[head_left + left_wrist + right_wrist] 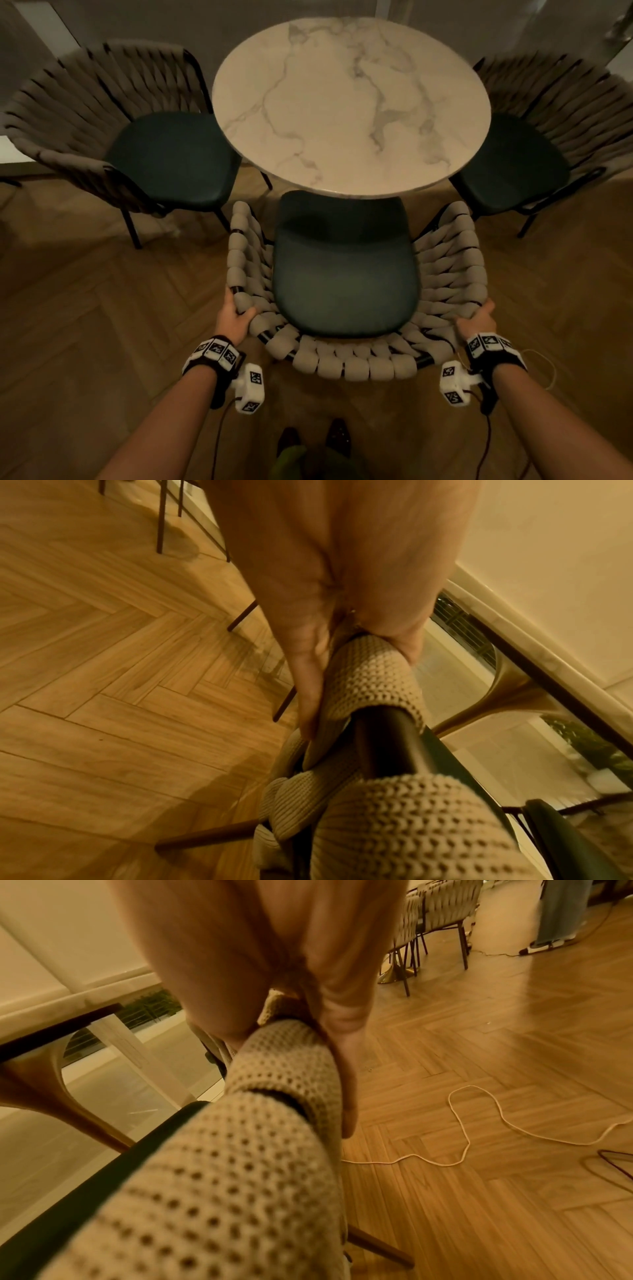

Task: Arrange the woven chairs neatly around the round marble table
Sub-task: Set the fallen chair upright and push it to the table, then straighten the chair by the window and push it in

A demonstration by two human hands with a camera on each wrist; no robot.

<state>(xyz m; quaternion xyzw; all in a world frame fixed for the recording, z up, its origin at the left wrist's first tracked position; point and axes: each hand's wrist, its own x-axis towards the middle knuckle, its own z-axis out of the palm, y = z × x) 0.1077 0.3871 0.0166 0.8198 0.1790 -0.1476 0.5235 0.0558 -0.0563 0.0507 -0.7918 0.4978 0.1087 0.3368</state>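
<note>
my left grip (236, 317) clasps near chair (346, 274) back rim | my right grip (478, 318) clasps same rim | seat front tucked under tabletop (349, 106) | two chairs flank

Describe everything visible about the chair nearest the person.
The near chair has a curved backrest of thick beige knitted cord wound around a dark metal frame, and a dark padded seat. It stands upright on the herringbone floor, seat front tucked just under the marble table. The left hand and right hand grip its back corners.
</note>
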